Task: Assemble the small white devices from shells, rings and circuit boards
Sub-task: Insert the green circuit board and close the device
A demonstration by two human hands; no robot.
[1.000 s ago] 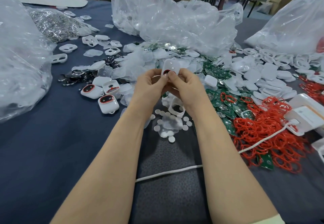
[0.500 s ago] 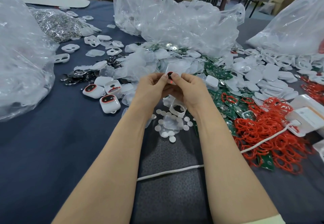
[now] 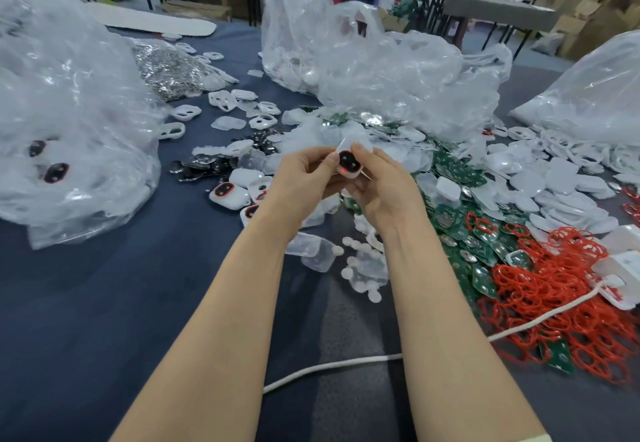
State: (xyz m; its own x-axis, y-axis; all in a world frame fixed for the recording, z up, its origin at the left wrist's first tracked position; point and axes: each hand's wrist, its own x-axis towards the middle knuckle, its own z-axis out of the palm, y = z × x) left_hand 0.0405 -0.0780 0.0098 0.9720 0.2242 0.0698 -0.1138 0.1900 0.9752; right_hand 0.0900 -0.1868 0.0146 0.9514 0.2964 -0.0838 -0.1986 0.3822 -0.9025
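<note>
Above the dark-blue surface (image 3: 86, 303), centre: left hand (image 3: 301, 182) and right hand (image 3: 384, 189), each grip clamped on one white device (image 3: 348, 164); red rings (image 3: 554, 303) at 4 o'clock, clear bags (image 3: 69, 112) at 10, grey table (image 3: 495, 9) beyond.

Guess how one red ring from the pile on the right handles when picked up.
Likely floppy: the red rings are thin loops lying bent out of shape. Probably light, being open outlines. Apt to snag: they interlock in a heap over the green circuit boards, so several may lift together.
</note>
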